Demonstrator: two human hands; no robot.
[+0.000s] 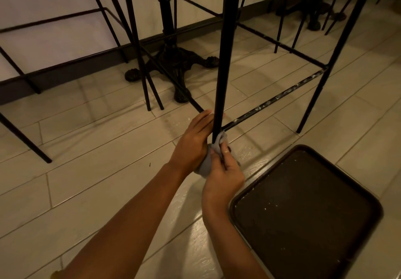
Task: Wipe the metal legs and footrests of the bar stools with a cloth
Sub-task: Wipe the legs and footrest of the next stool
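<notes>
In the head view, you are holding both hands low at the centre of the frame, around the near stool leg (223, 62), the black metal rod running from the top edge down to your hands. Your left hand (192, 143) is lying against the left side of that leg, fingers stretched up along it, with its lower part touching the cloth. Your right hand (223, 174) is closing on the grey cloth (211, 155), pinching it against the foot of the leg, where it is bunching around the metal.

To the right of your hands, the footrest bar (273, 102) is slanting up toward the right of the frame, flecked with pale marks. A dark tray (303, 213) is lying on the tiled floor (86, 181) at the lower right, just beside your right forearm. An ornate table base (173, 62) is standing in the upper centre, against the dark baseboard.
</notes>
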